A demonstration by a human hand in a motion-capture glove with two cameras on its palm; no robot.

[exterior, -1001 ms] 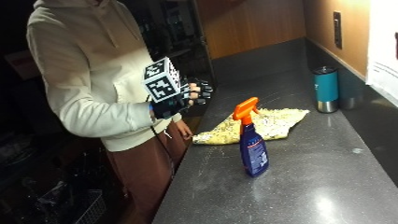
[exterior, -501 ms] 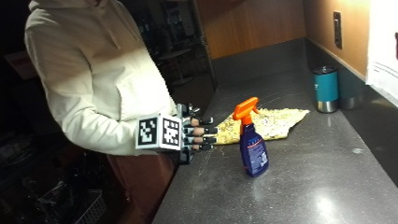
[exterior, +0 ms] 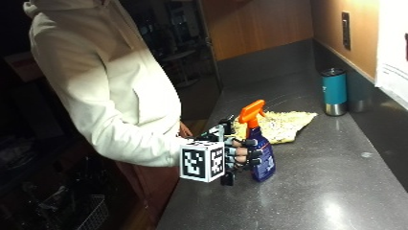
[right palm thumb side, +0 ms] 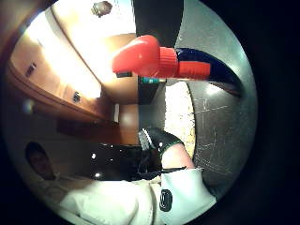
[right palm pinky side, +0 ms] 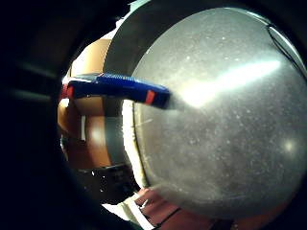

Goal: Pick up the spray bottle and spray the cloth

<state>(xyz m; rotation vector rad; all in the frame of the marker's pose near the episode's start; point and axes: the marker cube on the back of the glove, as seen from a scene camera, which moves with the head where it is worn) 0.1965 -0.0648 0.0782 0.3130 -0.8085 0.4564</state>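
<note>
Your black-gloved right hand [exterior: 239, 153] is at the blue plastic spray bottle with the orange trigger head [exterior: 259, 143], fingers [exterior: 250, 152] curled against its side. The bottle stands upright on the dark speckled countertop [exterior: 331, 182], just before the crumpled yellow cloth [exterior: 280, 125]. A teal tumbler [exterior: 333, 91] stands well apart.

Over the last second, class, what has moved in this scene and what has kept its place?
The gloved right hand came down from chest height and across to the spray bottle, and its fingers now reach the bottle's side; whether they grip it cannot be told. The bottle stands upright where it was, the yellow cloth lies behind it, and the teal tumbler has not moved.
</note>
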